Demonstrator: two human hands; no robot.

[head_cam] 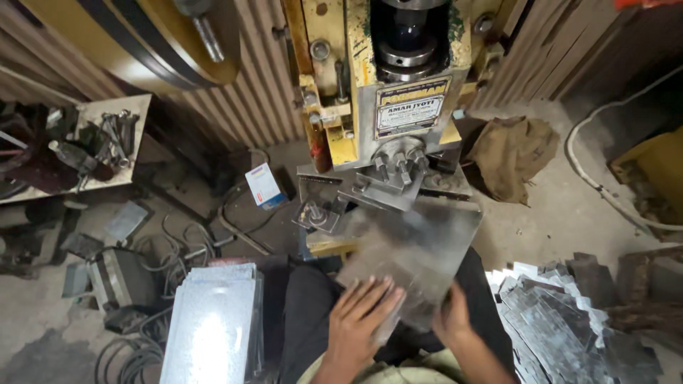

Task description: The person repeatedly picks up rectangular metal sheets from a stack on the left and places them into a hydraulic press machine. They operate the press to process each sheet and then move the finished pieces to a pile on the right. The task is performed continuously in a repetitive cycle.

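Observation:
I hold a flat grey metal sheet in front of a yellow press machine. My left hand lies spread on the sheet's near left part, fingers pointing up toward the machine. My right hand grips the sheet's near right edge. The sheet is blurred; its far edge reaches the press's bolted die plate. Below the sheet are my dark-trousered knees.
A neat stack of shiny metal sheets stands at my left. A heap of cut metal pieces lies at my right. Cables and metal parts litter the floor at left; a small blue-white box, a tool-strewn shelf, a brown sack.

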